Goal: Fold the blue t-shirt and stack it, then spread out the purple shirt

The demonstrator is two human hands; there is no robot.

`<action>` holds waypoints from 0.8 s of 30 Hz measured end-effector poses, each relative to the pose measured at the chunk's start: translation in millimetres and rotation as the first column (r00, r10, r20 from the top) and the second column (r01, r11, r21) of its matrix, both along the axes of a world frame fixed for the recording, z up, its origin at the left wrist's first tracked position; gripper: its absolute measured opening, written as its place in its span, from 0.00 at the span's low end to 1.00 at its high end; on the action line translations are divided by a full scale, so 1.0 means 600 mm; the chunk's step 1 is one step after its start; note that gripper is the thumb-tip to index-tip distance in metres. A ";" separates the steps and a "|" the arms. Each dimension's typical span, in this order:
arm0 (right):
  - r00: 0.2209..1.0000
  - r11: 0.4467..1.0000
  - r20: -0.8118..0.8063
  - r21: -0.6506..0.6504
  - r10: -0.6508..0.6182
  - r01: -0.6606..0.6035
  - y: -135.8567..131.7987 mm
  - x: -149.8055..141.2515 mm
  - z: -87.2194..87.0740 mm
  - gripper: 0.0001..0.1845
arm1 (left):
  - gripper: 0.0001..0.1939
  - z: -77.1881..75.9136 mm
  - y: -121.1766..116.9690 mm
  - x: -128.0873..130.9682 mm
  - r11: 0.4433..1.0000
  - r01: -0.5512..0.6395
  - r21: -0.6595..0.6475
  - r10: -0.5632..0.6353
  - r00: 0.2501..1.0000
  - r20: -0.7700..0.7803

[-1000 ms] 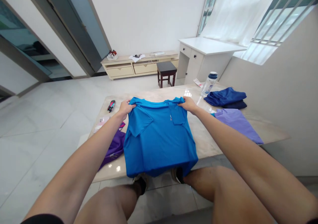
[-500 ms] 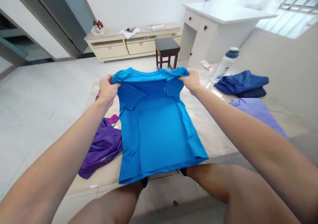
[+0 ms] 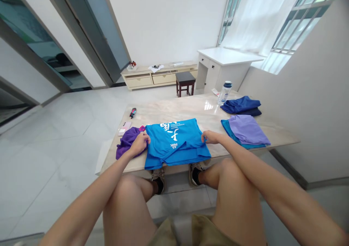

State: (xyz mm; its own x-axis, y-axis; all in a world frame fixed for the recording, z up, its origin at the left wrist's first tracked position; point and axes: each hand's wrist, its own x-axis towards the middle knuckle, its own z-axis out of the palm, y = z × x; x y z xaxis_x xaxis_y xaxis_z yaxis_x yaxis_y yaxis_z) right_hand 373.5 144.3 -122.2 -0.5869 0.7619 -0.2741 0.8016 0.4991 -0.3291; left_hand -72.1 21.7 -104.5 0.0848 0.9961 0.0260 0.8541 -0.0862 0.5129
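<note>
Nearest to us, our bare knees frame the near edge of the marble table point(image 3: 191, 109), and on that edge lies the bright blue shirt point(image 3: 177, 146), folded over on itself with white lettering facing up and its lower layer hanging a little past the rim. Our left hand point(image 3: 139, 144) pinches the shirt's left edge, fingers curled closed on the fabric, and rests against the purple garment point(image 3: 127, 141) crumpled just beside it. Our right hand point(image 3: 209, 137) grips the shirt's right edge the same way, though how tightly the fingers close is hard to judge from this angle. We judge the fold about half made: the shirt is doubled once and lies flat, but it is wider than the finished pieces and not yet stacked. Further right sits a lilac shirt point(image 3: 247, 129) folded on a teal one, and beyond it a dark blue folded pile point(image 3: 241, 105) next to a water bottle point(image 3: 224, 92). Further left lie a phone point(image 3: 124, 127) and pens point(image 3: 132, 112). The purple garment is unfolded
</note>
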 end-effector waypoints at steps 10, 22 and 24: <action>0.966 0.979 0.164 -0.002 0.202 -0.204 -0.040 -0.068 -0.008 0.31 | 0.24 -0.018 -0.016 0.095 0.921 0.251 -0.296 -0.356 0.852 -0.383; 0.922 0.924 0.088 -0.101 0.377 -0.368 -0.048 -0.081 -0.035 0.11 | 0.10 -0.047 -0.042 0.043 0.851 0.304 -0.428 -0.434 0.866 -0.248; 0.931 0.931 0.072 -0.102 0.358 -0.350 -0.049 -0.080 -0.028 0.11 | 0.10 -0.043 -0.037 0.033 0.839 0.310 -0.447 -0.421 0.891 -0.173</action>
State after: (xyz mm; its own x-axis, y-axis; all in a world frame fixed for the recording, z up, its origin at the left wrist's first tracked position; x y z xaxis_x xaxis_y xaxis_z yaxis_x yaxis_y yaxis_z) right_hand 325.4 114.9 -139.1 -0.7848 0.4800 -0.3920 0.6055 0.7288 -0.3199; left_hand -52.5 -0.6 -130.1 0.3930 0.8090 -0.4372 0.9047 -0.2550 0.3413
